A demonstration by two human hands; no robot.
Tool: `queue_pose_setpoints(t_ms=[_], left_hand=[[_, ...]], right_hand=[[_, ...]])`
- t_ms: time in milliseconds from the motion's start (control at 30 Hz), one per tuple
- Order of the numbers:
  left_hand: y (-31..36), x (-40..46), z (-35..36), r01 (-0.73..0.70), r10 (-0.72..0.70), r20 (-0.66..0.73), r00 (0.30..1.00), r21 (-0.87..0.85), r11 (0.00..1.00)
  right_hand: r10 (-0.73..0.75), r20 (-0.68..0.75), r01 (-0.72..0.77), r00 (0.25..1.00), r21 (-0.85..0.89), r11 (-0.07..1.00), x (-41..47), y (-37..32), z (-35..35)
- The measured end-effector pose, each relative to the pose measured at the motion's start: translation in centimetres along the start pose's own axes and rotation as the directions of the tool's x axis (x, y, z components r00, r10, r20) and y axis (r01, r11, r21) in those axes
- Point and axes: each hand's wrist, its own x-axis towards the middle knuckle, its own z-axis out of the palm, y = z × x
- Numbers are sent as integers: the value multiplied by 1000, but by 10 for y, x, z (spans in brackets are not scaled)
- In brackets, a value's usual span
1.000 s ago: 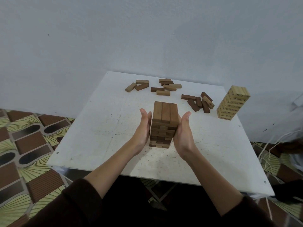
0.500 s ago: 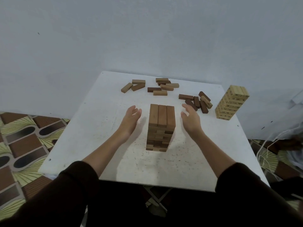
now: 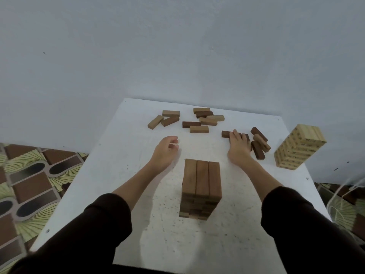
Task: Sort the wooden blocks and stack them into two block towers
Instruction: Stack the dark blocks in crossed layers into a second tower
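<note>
A brown block tower (image 3: 200, 186) stands near the middle of the white table (image 3: 110, 175), three blocks across its top. A pale block tower (image 3: 298, 148) stands at the right edge. Loose brown and tan blocks (image 3: 197, 120) lie at the far side, and a darker cluster (image 3: 258, 142) lies at the right. My right hand (image 3: 238, 145) lies flat with straight fingers on the left part of that cluster, touching a dark block (image 3: 226, 134). My left hand (image 3: 166, 148) hovers left of the tower with loosely curled fingers, holding nothing.
A grey wall rises right behind the table. Patterned floor tiles (image 3: 29, 184) show at the left. White cords (image 3: 343, 198) hang off the right side near the table corner.
Both hands have let go of the brown tower's sides and moved away toward the far side. My right hand has reached the dark block cluster.
</note>
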Motion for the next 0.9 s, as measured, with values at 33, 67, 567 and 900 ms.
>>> queue_pose_setpoints(t_ms=[33,67,567,900], left_hand=[[0,1,2,-27,27,17,999,-2,1000],[0,2,5,-56,56,34,998,-7,998],[1,23,23,-400,296,327,897,319,859],[7,15,23,-272,211,262,942,220,937]], right_hand=[[-14,-4,14,1000,-17,1000,-2,-2,5],[-44,-21,43,999,-22,999,-4,-4,10],[-289,-199,325,936,183,928,-20,-30,26],[-200,-179,258,963,412,874,-26,-40,16]])
